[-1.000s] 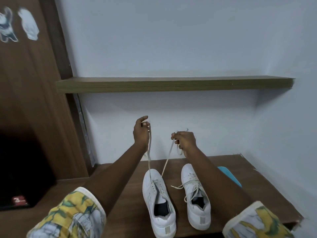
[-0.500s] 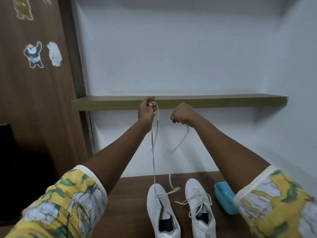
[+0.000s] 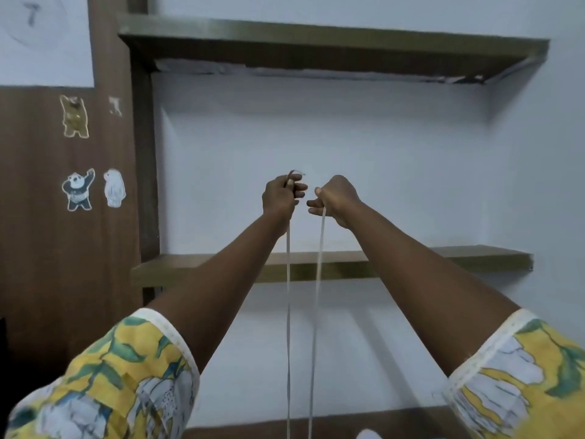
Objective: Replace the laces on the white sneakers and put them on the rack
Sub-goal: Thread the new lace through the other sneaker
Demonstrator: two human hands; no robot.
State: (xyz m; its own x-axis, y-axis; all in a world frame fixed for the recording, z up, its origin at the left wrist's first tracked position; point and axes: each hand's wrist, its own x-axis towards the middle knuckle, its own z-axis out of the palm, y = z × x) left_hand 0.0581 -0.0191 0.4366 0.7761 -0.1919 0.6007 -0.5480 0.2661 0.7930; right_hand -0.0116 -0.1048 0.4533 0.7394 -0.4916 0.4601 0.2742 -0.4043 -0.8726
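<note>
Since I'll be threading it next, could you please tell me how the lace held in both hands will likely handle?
Likely floppy: the lace bends over a finger of the left hand and hangs in two long strands below it and the right hand. Probably very light, being thin and flat.

Pale wall (image 3: pixel 316 137) meets a brown wooden panel (image 3: pixel 38 248) bearing bear stickers (image 3: pixel 77 190).

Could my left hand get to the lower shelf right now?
Probably yes. The left hand hangs in open air above the lower shelf, nothing between them. But it grips one strand of the lace, so it's not free.
</note>
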